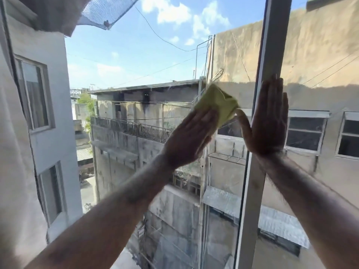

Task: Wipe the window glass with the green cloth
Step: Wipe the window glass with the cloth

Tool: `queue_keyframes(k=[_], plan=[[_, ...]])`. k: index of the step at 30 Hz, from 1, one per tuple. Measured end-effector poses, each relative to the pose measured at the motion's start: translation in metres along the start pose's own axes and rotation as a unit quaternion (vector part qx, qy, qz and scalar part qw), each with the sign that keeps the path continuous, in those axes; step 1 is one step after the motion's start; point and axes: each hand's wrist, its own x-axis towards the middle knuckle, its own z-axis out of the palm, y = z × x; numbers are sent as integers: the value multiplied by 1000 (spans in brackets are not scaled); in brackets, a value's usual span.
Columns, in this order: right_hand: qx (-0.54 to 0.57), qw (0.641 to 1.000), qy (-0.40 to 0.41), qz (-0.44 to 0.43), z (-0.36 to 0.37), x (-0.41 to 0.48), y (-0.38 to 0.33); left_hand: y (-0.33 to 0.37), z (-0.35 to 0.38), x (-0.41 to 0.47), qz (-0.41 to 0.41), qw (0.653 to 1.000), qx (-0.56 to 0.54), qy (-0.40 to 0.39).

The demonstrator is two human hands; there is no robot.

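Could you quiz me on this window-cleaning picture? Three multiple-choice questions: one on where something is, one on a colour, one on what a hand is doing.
1. Where is the cloth?
A. left of the window frame
B. right of it
C. on a sill

2. Its colour?
A. red
B. yellow-green
C. blue

3. The right hand is
A. a fist
B. gripping a bottle
C. flat, fingers spread

Answers: 1 A, the left hand presses it on the glass left of the frame. 2 B, plainly yellow-green. 3 C, palm laid open against the frame.
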Motion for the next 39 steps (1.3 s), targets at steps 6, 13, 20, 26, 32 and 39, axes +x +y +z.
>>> queue_keyframes(k=[6,13,20,26,32,39], plan=[[5,1000,-6,2,0,-1,0,-4,-17,-150,-102,994,4,-48],[1,1000,-6,0,-1,0,0,-64,-28,-16,-421,891,15,167],[-3,1000,1,-11,1,-1,2,16,10,15,16,1000,-1,19],[-2,1000,-12,-6,-1,1,1,-14,-4,-106,-101,994,27,6],[0,1000,-15,1,0,2,1,-107,-37,-12,-467,863,58,186],[1,1000,-15,-1,0,0,1,-51,-10,93,-240,960,48,132]])
